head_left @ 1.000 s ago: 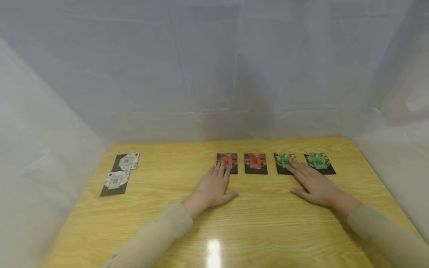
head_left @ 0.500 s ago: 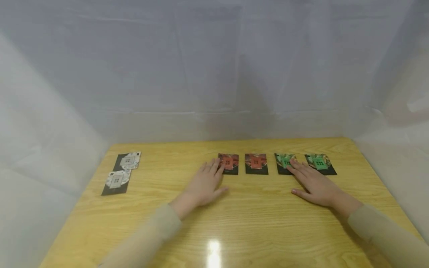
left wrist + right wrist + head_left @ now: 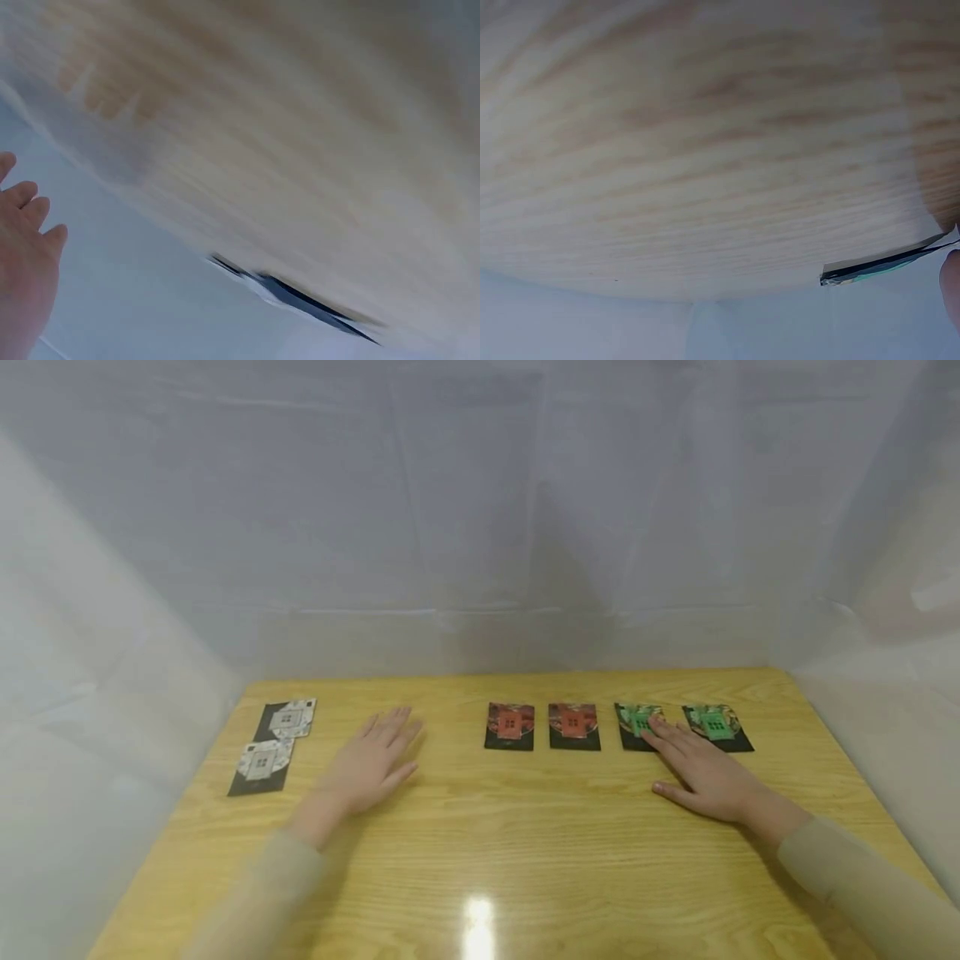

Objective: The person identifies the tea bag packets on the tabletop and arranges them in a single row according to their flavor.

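In the head view my left hand [image 3: 367, 768], blurred, is over the left part of the table with fingers extended and nothing held. Left of it lie two flat black-and-white packets, the upper one [image 3: 291, 720] touching the lower one [image 3: 260, 766]. To its right two red-and-black packets, a left [image 3: 510, 725] and a right [image 3: 573, 725], lie side by side. My right hand [image 3: 701, 772] rests with straight fingers on a green-and-black packet [image 3: 628, 731], partly covering it. Another green packet [image 3: 716, 727] lies just beyond its knuckles. The left wrist view shows dark packets [image 3: 307, 301] edge-on.
The wooden table [image 3: 525, 860] carries the packets along its far side. White sheeting [image 3: 480, 527] hangs behind it and along both sides. A bright light reflection shows near the front.
My left hand has come off the left red packet and moved left towards the white packets. The right hand stays on the green packet.
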{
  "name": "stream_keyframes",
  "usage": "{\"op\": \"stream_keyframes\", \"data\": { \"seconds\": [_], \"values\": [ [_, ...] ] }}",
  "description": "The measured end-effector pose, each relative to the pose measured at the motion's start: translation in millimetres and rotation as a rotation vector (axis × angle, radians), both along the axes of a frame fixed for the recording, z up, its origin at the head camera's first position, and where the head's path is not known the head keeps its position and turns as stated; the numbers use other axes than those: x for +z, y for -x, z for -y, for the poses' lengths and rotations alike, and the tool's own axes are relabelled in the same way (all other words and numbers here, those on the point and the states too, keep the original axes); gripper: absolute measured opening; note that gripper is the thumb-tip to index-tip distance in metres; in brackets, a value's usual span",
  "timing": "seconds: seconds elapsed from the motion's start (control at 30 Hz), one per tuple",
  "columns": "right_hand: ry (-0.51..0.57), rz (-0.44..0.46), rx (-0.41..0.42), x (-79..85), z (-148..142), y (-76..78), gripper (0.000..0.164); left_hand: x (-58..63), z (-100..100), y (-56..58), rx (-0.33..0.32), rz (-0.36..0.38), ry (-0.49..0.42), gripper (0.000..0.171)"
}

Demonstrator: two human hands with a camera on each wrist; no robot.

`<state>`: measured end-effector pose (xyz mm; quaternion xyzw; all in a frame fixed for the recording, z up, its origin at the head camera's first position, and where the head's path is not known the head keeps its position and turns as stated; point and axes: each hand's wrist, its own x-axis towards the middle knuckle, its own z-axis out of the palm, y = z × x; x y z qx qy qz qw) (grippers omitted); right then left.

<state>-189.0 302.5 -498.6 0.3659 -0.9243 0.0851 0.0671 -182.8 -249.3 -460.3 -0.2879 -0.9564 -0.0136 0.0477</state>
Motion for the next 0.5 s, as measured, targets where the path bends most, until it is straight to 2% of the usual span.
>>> {"op": "stream_keyframes", "data": {
  "seconds": [0.27,0.5],
  "values": [
    [-0.005,0.009,-0.009,-0.9,0,0.5,0.078,2.5,57,-20.5,0.101,-0.005,0.003,0.067],
    [0.003,-0.019,0.008,-0.3,0,1.2,0.078,6.1,90,-38.4,0.177,0.009,-0.011,0.069]
  ]
}}
